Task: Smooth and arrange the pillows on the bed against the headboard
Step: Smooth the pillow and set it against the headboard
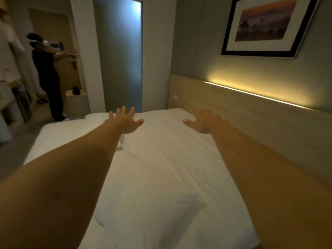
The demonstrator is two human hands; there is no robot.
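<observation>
A long white pillow (pixel 161 141) lies along the wooden headboard (pixel 251 112), which runs down the right side. A second white pillow (pixel 143 218) lies nearer me, its corner pointing right. My left hand (pixel 125 121) is stretched out over the far pillow's left part, fingers spread, holding nothing. My right hand (pixel 204 121) rests palm down on the far pillow close to the headboard, fingers apart. Both forearms reach across the bed (pixel 59 135).
A person in dark clothes (pixel 48 78) stands at the far left beside a low wooden box (pixel 75 101). A frosted glass door (pixel 120 56) is beyond the bed. A framed picture (pixel 265 26) hangs above a lit strip on the headboard.
</observation>
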